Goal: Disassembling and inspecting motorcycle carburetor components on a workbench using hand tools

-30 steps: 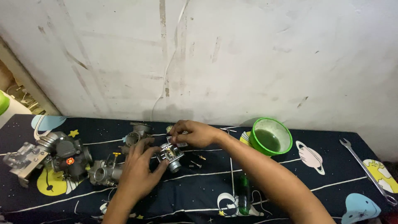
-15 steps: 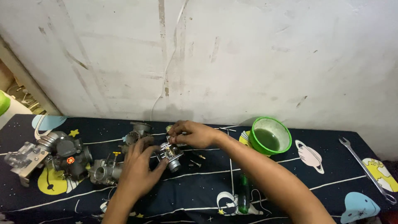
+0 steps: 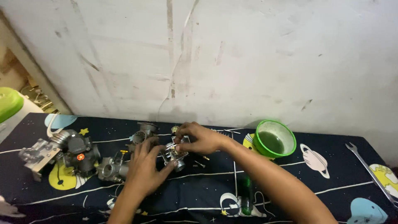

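Both the left hand [image 3: 145,166] and the right hand [image 3: 201,139] are clamped on a small metal carburetor [image 3: 175,152], held just above the dark space-print cloth [image 3: 199,195], left of the green bowl [image 3: 274,139] and right of two other carburetors [image 3: 78,151].

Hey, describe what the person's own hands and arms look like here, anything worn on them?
Both are bare. The left hand and right hand wear no gloves, and no rings or watch can be made out. Both forearms are uncovered as far as the bottom edge of the picture, with no sleeve in view. Any finer marks are too small to tell.
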